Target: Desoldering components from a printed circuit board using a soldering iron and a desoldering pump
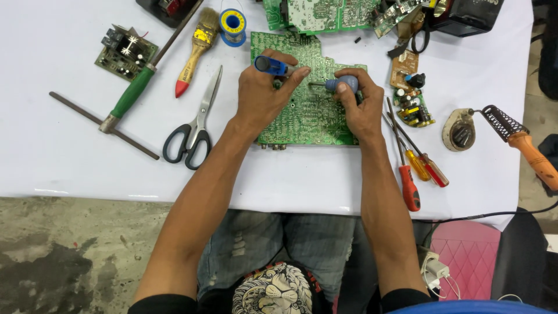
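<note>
Far to the left of your grip: a small circuit board, a green-handled T-bar tool, a wooden-handled brush with a red tip, and black-handled scissors just left of your left wrist. A blue solder spool sits above and left of that hand.

Your left hand is curled tight around a blue-bodied desoldering pump, fingers wrapped over the barrel, the dark cap end poking out to the left of the fist. The heel of this hand rests on the large green circuit board, which lies flat directly under both hands.

Your right hand is closed around a grey-blue handled tool; its thin metal shaft points left toward your left fingertips, the tip just short of them over the board. Whether the tip touches the board, you cannot tell.

Right of that grip: a small populated board, three screwdrivers with red and yellow handles beside your right wrist, then a soldering-iron stand with an orange-handled iron well apart at the edge.
</note>
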